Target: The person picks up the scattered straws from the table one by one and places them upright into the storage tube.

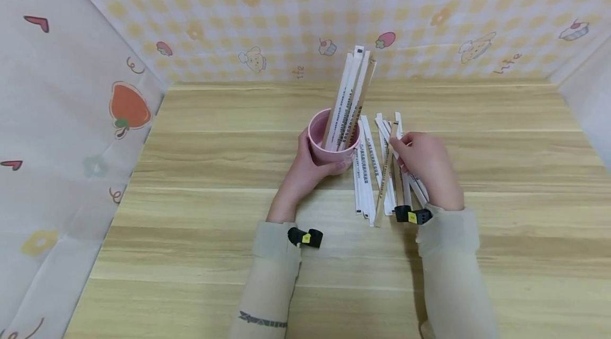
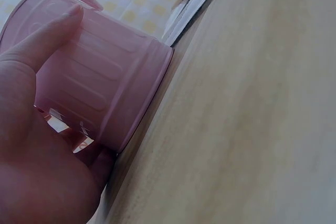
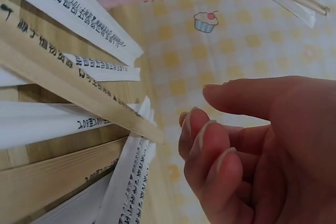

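two hands, head view: left hand [image 1: 309, 169] grips pink bucket [image 1: 328, 156] of wrapped straws [image 1: 350, 97]; more lie alongside. left wrist view: bucket sits on table [image 2: 247, 108]. right wrist view: right hand [image 3: 262, 145], loosely curled, empty, near brown straw [image 3: 79, 83]. loading seems underway; next requires pinching that straw.

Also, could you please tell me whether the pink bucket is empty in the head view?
No, several paper-wrapped straws lean in the pink bucket, with their upper ends rising well above it.
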Motion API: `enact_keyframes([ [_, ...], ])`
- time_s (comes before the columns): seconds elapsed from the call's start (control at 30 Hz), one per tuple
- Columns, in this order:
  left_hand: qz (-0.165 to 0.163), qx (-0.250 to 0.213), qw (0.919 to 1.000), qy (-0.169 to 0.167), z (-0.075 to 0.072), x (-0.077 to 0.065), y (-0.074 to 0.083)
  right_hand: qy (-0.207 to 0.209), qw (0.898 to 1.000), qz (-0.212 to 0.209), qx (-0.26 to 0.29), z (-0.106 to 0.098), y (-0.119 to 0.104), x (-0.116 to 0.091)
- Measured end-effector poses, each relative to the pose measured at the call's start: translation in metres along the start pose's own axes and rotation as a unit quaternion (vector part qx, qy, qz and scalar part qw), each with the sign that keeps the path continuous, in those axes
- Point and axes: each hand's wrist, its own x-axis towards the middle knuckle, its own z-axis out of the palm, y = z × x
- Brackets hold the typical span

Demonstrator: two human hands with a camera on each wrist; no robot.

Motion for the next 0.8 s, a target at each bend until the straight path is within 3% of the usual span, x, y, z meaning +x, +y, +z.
enact_keyframes([
  [0.43,0.010,0.001,0.9999,-0.002,-0.001,0.001,-0.003,-0.087,0.996,0.021,-0.028,0.011,0.007,0.005],
  [0.8,0.008,0.000,1.0000,0.000,0.000,0.002,-0.002,-0.091,0.995,0.028,-0.041,0.017,0.006,0.008],
])
